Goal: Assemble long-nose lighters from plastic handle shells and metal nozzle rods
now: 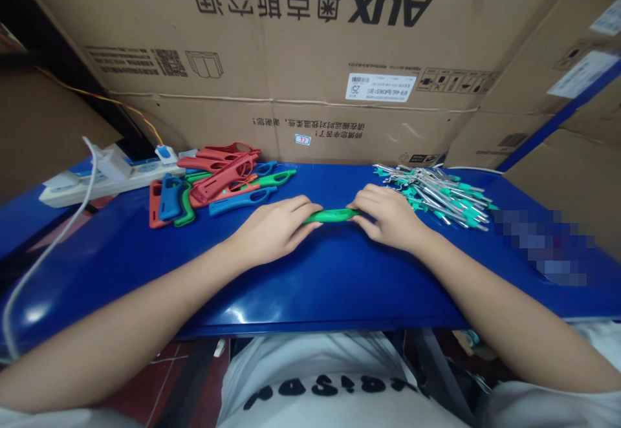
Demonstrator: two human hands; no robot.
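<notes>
Both hands meet over the middle of the blue table, holding a green plastic lighter casing (334, 215) by its two ends. My left hand (279, 227) pinches the left end between thumb and fingers. At the other end, the thumb and fingers of my right hand (391, 216) are closed on it. The casing lies level, and its ends are partly hidden by fingers. Beyond my left hand is a loose pile of red, blue, green and orange casings (228, 179). Close beyond my right hand lies a heap of thin metal rods with green plastic parts (444, 198).
A blue tabletop (310, 286) runs beneath my arms. A large printed cardboard sheet (291, 46) stands along the back edge. At left sits a white power strip (121, 179) with plugs and a hanging white cable (53, 240). A pixelated patch covers something at right.
</notes>
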